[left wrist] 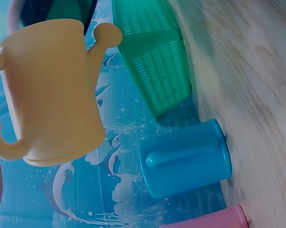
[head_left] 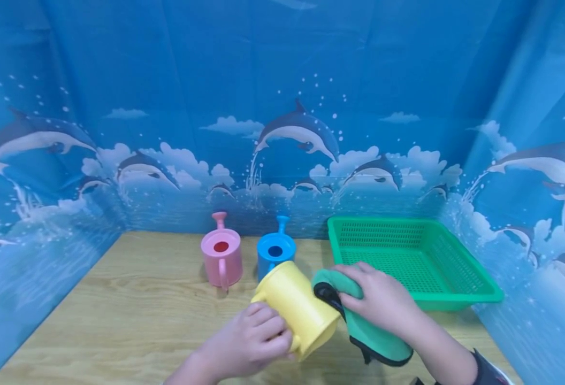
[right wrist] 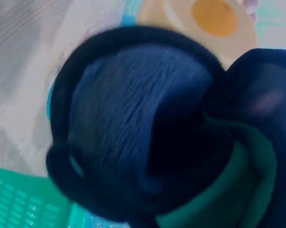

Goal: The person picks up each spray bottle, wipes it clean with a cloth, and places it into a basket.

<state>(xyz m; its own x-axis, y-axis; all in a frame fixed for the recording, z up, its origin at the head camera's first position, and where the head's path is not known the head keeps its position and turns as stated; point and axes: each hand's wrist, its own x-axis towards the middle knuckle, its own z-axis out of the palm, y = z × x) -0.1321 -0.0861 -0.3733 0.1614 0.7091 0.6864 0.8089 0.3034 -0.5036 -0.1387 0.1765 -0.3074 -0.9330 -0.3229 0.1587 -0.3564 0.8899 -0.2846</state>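
My left hand (head_left: pixel 251 337) grips a yellow watering can (head_left: pixel 297 307) by its handle, holding it tilted above the wooden table. In the left wrist view the short spout (left wrist: pixel 107 37) of this can shows, round-headed, on the side away from the hand. My right hand (head_left: pixel 383 299) holds a folded green cloth (head_left: pixel 376 342) with black edging, close against the end of the can nearest it. Up close in the right wrist view, the cloth has a dark fleecy face (right wrist: pixel 119 109) and hides the right fingers.
Behind the yellow can stands a blue watering can (head_left: pixel 287 254), with a pink watering can (head_left: pixel 231 264) to its left. A green perforated basket (head_left: pixel 470 297) sits at the back right of the table (head_left: pixel 119 305). A blue dolphin-print curtain (head_left: pixel 205 80) surrounds the table's back and sides.
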